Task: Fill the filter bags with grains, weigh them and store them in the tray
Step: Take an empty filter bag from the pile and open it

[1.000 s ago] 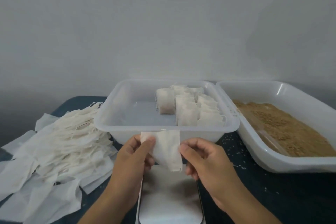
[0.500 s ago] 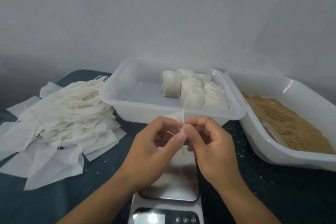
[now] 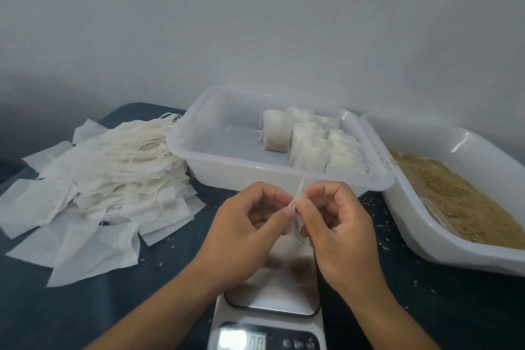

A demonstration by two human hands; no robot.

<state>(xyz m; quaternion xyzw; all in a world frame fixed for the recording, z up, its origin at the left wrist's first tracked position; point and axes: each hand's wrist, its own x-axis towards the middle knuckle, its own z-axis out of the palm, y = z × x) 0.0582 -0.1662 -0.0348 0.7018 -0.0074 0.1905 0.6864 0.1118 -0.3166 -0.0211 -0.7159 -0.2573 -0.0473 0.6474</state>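
1. White filter paper is the whole change here: a second ago the filter bag (image 3: 297, 209) was held up flat and spread between the two hands, in front of the tray (image 3: 227, 163); now it is gathered edge-on into a thin crumpled strip between the fingertips.
2. That suggests the mouth is being worked open for filling; no grains (image 3: 454, 202) look to be in it yet, so filling and weighing are still ahead.
3. Left hand (image 3: 250, 224): fingers curled, thumb and forefinger pinching the bag's left side.
4. Right hand (image 3: 335, 221): likewise curled, pinching the right side, its fingertips just beside the left hand's.
5. The bag hangs above the scale (image 3: 272, 304), clear of its platform, near the tray's front wall.
6. Filled bags (image 3: 309, 148) stand in the tray's right part.
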